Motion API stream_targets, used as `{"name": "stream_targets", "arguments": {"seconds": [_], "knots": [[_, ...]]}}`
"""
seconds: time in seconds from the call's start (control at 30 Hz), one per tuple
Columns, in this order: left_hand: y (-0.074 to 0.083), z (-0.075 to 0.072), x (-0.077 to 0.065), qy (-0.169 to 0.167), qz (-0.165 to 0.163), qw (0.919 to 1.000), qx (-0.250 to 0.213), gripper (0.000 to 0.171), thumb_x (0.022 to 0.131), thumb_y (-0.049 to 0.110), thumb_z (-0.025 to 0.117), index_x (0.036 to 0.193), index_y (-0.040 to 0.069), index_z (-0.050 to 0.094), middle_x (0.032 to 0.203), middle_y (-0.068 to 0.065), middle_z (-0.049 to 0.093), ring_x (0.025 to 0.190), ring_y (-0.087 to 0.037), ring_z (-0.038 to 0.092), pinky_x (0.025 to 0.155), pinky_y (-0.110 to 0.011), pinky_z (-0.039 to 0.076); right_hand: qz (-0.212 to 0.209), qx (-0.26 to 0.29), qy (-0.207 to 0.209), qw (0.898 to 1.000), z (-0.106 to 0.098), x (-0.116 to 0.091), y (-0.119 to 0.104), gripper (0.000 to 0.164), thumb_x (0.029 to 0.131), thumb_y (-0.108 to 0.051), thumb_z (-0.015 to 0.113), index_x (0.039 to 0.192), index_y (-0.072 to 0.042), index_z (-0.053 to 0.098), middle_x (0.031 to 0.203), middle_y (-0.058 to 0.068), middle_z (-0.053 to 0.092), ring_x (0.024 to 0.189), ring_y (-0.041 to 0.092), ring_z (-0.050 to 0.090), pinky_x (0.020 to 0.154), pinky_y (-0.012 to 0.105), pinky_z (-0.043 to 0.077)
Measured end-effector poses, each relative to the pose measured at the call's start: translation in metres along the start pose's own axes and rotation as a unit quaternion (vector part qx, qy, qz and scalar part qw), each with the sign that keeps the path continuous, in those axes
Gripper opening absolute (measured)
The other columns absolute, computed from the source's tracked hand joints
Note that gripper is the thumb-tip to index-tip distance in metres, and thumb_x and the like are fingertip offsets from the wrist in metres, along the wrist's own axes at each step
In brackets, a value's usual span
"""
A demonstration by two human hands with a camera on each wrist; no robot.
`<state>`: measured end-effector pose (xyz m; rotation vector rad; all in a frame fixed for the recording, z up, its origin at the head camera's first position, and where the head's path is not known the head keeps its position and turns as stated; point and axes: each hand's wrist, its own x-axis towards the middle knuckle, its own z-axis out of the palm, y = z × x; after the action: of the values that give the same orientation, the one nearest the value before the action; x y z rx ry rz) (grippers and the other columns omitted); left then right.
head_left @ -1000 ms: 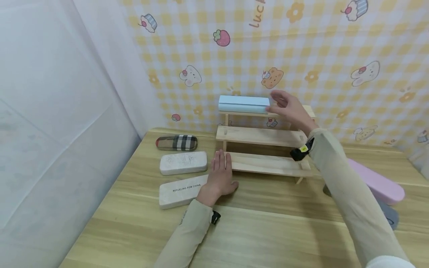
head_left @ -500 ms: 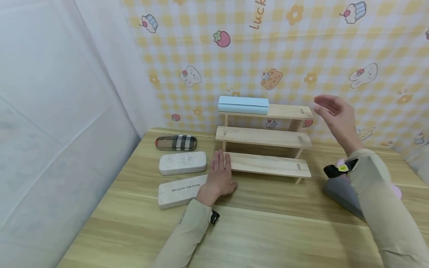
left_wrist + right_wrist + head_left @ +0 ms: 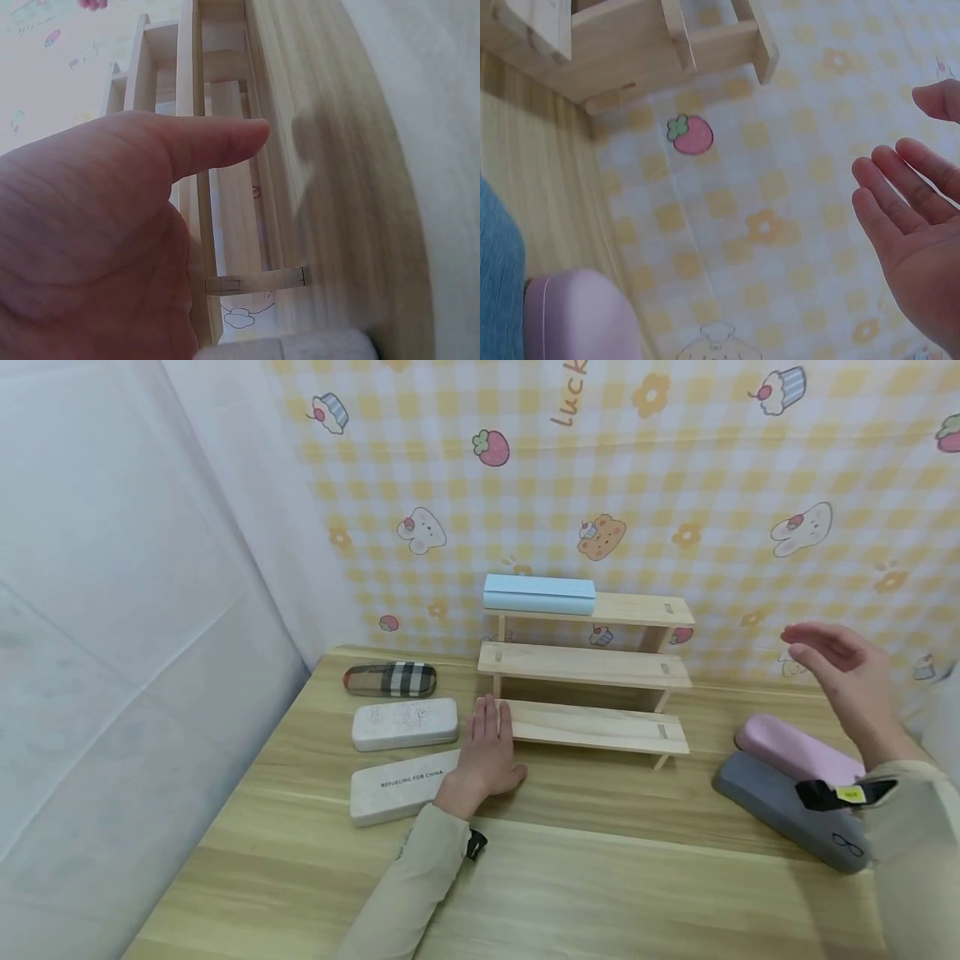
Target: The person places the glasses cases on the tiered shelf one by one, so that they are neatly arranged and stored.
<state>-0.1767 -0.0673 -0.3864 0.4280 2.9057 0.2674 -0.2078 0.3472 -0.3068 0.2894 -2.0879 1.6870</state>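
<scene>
My left hand rests with straight fingers on the left end of the lowest step of a three-tier wooden shelf. On the top step, at its left end, lies a light blue case. Off to the right my right hand is in the air, fingers loosely bent and holding nothing. Below it on the table lie a pink glasses case and a grey-blue glasses case with a small glasses drawing. The right wrist view shows the right palm bare, beside the patterned cloth.
Left of the shelf, a plaid case, a white case and a white case with lettering lie in a column on the wooden table. A checked cloth hangs behind the shelf.
My right hand has left the blue case and moved right and down, over beside the pink and grey-blue cases. The blue case stays on the top step. My left hand has kept its place.
</scene>
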Motion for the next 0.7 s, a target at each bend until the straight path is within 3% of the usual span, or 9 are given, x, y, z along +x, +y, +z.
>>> {"name": "stream_targets", "arguments": {"seconds": [0.07,0.13,0.23,0.3,0.5,0.7], "knots": [[0.000,0.000,0.000,-0.001,0.002,1.0000,-0.001,0.093,0.090,0.042,0.055,0.147,-0.004,-0.002,0.150,-0.027,-0.010,0.138,-0.035,-0.013,0.111,-0.043,0.003,0.002,0.009,0.001,1.000,-0.008,-0.006,0.004,0.033,0.087,0.004,0.060,0.119,0.008,0.057,0.107,-0.002,0.066,0.098,0.006,0.059,0.076,0.011,0.042],[0.001,0.001,0.001,-0.001,0.003,1.0000,-0.003,0.092,0.090,0.042,0.055,0.147,-0.004,-0.002,0.150,-0.027,-0.010,0.137,-0.035,-0.013,0.111,-0.043,0.003,0.009,-0.026,0.002,1.000,-0.016,-0.013,0.008,0.033,0.088,0.002,0.059,0.121,0.006,0.057,0.107,-0.006,0.066,0.098,0.003,0.059,0.077,0.010,0.041],[0.001,0.001,0.001,0.001,0.004,1.0000,-0.003,0.092,0.090,0.041,0.055,0.147,-0.004,-0.002,0.150,-0.027,-0.010,0.138,-0.035,-0.013,0.111,-0.043,0.003,0.013,-0.030,0.006,0.999,-0.028,-0.023,0.014,0.033,0.089,0.004,0.058,0.122,0.007,0.056,0.105,-0.006,0.066,0.098,0.003,0.059,0.079,0.009,0.041],[0.002,0.001,0.001,0.002,0.004,1.0000,-0.002,0.092,0.090,0.041,0.056,0.146,-0.004,-0.001,0.150,-0.027,-0.010,0.138,-0.035,-0.012,0.111,-0.043,0.004,0.018,-0.068,0.011,0.997,-0.036,-0.031,0.017,0.034,0.090,0.001,0.057,0.124,0.005,0.056,0.106,-0.009,0.065,0.098,0.001,0.058,0.079,0.008,0.040],[0.002,0.000,0.000,0.002,0.001,1.0000,-0.004,0.092,0.090,0.040,0.057,0.147,-0.004,0.000,0.150,-0.027,-0.010,0.138,-0.035,-0.012,0.111,-0.043,0.003,0.027,-0.100,0.039,0.994,-0.054,-0.051,0.027,0.035,0.091,0.000,0.055,0.127,0.002,0.054,0.107,-0.015,0.062,0.099,-0.003,0.056,0.082,0.007,0.036],[0.001,0.000,0.000,0.003,0.001,0.9999,-0.012,0.090,0.090,0.038,0.057,0.147,-0.004,0.000,0.150,-0.026,-0.010,0.138,-0.035,-0.012,0.111,-0.043,0.002,0.026,0.006,0.056,0.998,-0.073,-0.068,0.045,0.034,0.092,0.005,0.051,0.126,0.006,0.053,0.110,-0.011,0.064,0.103,-0.001,0.056,0.090,0.008,0.033]]}}
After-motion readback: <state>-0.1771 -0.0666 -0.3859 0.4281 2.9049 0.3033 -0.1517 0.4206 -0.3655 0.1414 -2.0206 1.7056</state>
